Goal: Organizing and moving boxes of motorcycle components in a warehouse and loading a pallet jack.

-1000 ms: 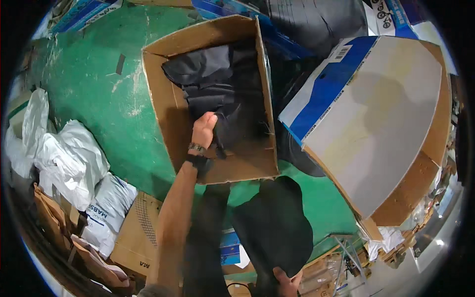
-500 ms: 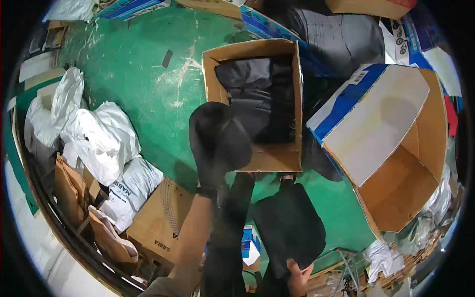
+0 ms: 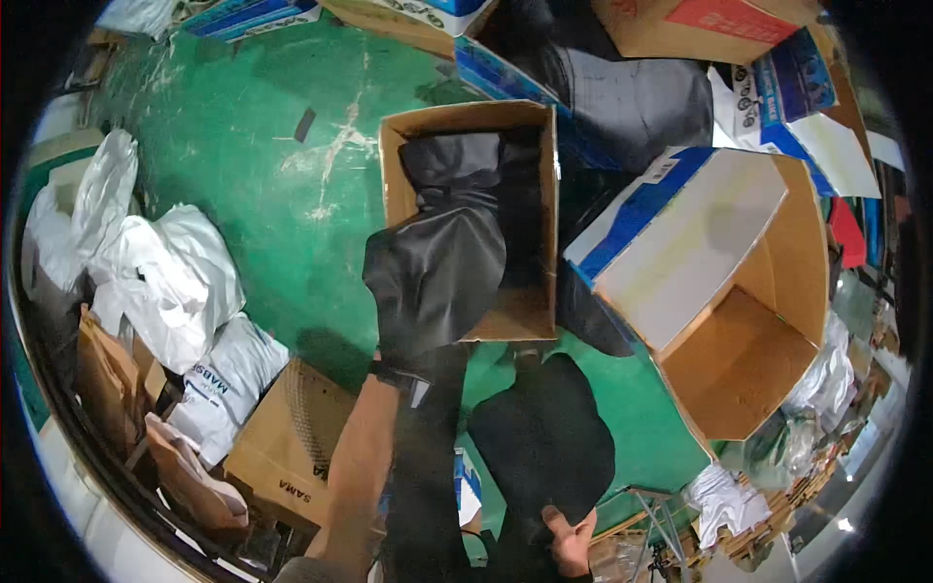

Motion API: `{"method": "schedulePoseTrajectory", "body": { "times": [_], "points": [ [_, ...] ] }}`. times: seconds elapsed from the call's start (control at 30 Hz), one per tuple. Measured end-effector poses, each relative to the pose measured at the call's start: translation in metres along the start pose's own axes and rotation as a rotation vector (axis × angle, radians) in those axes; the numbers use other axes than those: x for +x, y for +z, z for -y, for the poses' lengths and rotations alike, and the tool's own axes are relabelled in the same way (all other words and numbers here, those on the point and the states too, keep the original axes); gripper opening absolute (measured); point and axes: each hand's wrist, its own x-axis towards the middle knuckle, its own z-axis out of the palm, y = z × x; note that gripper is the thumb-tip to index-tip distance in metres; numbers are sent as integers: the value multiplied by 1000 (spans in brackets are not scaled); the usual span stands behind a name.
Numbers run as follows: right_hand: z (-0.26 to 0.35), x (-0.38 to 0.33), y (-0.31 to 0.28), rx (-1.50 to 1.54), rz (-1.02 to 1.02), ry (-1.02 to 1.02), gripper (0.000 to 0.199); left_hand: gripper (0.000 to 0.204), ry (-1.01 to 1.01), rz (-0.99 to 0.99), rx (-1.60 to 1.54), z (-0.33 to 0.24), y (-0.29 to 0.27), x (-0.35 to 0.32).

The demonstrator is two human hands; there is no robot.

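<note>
**Black garment held over open carton**

The left hand, mostly hidden by cloth, grips a black garment raised above the open cardboard box on the green floor. The right hand clutches a second black piece low down. White bags lie at left.

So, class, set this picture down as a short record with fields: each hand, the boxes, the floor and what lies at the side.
left hand: hidden under a black garment it lifts, wrist showing
right hand: grips a second black garment from below
open cardboard box: holds dark clothing
second box: lies open, nothing seen inside
floor: green, scuffed
left side: white plastic bags
</note>
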Motion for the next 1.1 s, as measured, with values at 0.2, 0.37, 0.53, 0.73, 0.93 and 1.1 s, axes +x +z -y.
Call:
{"method": "schedulePoseTrajectory", "body": {
  "times": [0.2,0.37,0.53,0.73,0.93,1.1],
  "points": [
    [-3,2,2,185,157,-113,44,68,-98,-42,36,2,-11,31],
    [10,-11,8,134,123,-97,40,79,-157,-521,664,12,-38,40],
    [26,-17,13,132,137,-114,40,66,-167,-361,810,28,-65,-20],
    [41,-21,30,76,127,-101,35,51,-102,-391,862,25,-86,-57],
    [69,-23,54,132,233,-49,52,37,-43,-496,864,29,-84,-88],
    [103,-40,92,325,240,-55,56,24,108,-455,1348,30,-112,-141]
  ]
}}
